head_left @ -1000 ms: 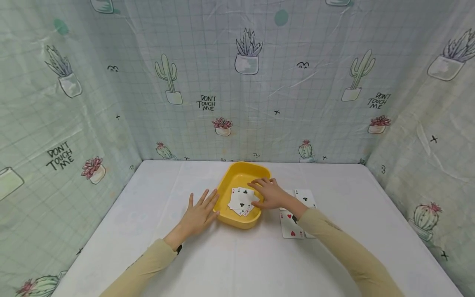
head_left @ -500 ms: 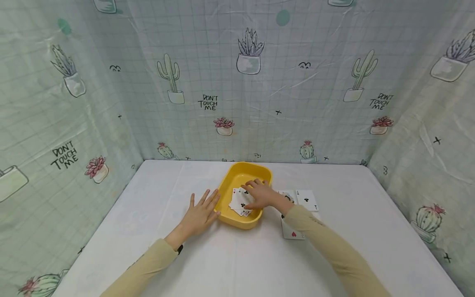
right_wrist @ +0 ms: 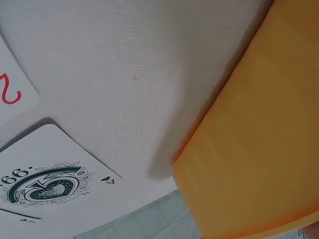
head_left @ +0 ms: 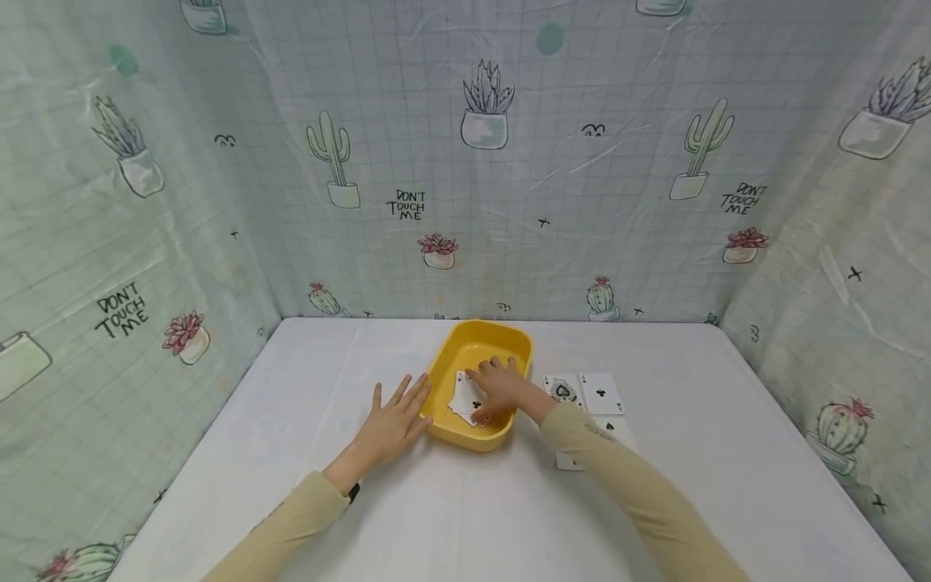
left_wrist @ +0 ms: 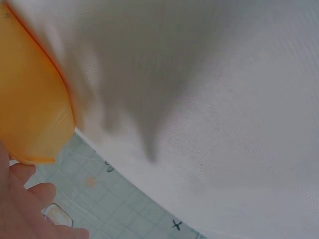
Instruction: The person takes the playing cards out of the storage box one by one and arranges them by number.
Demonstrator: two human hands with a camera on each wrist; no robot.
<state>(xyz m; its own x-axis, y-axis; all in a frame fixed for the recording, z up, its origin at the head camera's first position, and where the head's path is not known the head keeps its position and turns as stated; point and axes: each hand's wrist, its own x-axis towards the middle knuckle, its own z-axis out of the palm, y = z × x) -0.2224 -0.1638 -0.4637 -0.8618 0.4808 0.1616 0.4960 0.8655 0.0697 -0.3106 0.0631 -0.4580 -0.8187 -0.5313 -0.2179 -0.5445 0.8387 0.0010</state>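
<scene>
A yellow tray sits near the middle of a table covered in white cloth, and a small loose pile of playing cards lies face up inside it. The right hand reaches into the tray from the right, palm down, with its fingers spread fairly flat on top of the pile; whether any finger curls under a card cannot be told from here. The left hand lies flat on the cloth just left of the tray, fingers straight and spread wide, its fingertips touching the tray's outer wall and holding nothing. To the right of the tray, more cards lie face up on the cloth: an ace of spades with a decorated centre, a club card just beside it, and others partly hidden under the right sleeve. The right wrist view shows the ace of spades close to the tray's yellow wall. A curtain printed with cacti hangs around the table.
</scene>
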